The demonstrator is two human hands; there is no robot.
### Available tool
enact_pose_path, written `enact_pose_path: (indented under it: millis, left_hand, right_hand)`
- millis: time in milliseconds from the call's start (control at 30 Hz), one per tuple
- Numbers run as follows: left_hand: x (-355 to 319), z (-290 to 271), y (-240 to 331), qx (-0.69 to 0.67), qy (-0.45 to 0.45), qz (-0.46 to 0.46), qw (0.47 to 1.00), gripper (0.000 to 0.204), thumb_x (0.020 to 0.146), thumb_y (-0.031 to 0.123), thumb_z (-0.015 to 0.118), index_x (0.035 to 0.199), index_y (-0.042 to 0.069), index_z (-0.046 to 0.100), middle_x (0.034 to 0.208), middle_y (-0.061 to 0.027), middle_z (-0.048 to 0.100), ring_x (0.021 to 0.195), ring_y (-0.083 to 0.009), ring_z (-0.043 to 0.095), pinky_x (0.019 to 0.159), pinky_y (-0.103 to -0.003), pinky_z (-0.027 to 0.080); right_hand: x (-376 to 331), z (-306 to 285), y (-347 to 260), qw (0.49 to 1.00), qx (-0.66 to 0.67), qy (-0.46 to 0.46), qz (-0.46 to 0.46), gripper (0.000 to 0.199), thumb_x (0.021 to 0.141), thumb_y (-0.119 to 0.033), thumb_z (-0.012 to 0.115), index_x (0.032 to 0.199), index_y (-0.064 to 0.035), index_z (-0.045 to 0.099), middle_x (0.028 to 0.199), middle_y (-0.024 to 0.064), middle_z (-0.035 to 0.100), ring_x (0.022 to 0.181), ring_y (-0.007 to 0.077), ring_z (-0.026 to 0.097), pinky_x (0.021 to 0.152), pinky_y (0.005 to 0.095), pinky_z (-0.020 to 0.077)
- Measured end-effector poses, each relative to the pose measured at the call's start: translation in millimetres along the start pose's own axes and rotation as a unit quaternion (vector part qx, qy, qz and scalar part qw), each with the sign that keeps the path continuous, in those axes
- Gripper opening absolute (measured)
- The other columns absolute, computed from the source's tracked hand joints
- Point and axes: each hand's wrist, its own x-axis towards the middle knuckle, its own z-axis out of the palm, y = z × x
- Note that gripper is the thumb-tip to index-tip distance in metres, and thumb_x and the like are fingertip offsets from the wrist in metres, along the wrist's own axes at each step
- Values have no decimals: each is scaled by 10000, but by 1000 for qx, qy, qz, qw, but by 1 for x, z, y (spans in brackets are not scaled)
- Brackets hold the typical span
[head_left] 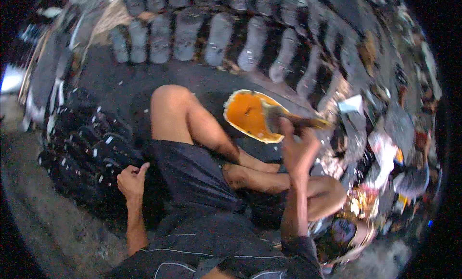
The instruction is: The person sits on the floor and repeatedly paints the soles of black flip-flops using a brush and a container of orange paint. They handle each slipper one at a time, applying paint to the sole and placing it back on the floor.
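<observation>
My right hand [301,151] is closed round the handle of a brush [275,119]. The brush's broad head is over the right side of a shallow, pale-rimmed container [231,124] of orange-yellow stuff, perhaps glue. Whether the bristles touch it I cannot tell. At the left, my left hand [131,181] has its fingers curled and thumb raised at the edge of a heap of black footwear pieces [103,139] with small white tags. What lies between those fingers is lost against the dark heap.
Grey shoe soles [219,38] stand in curved rows ahead and round to the right. Beside my right knee are a white plastic bag [382,156], a round dark-topped tin [343,229] and mixed scraps. My bent legs [187,115] lie between the heap and the container.
</observation>
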Motion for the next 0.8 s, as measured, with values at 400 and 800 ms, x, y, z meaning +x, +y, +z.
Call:
enact_pose_path:
  millis: [400,800]
  left_hand:
    - [-6,-81,83,-183,103,239,948,146,942,120,704,963,-10,640,1357,-170,632,1334,-382,525,1141,-459,387]
    - [-9,-37,141,-589,-264,174,744,443,957,267,631,1301,-12,657,1275,-209,683,1161,-374,650,1055,-492,494]
  right_hand:
    - [-20,-1,61,958,197,205,50,238,964,-181,724,1043,42,694,930,183,743,810,169,649,761,348,525]
    - [-30,-46,42,832,521,117,151,201,972,-201,711,1035,-10,713,967,53,732,822,129,649,777,295,533]
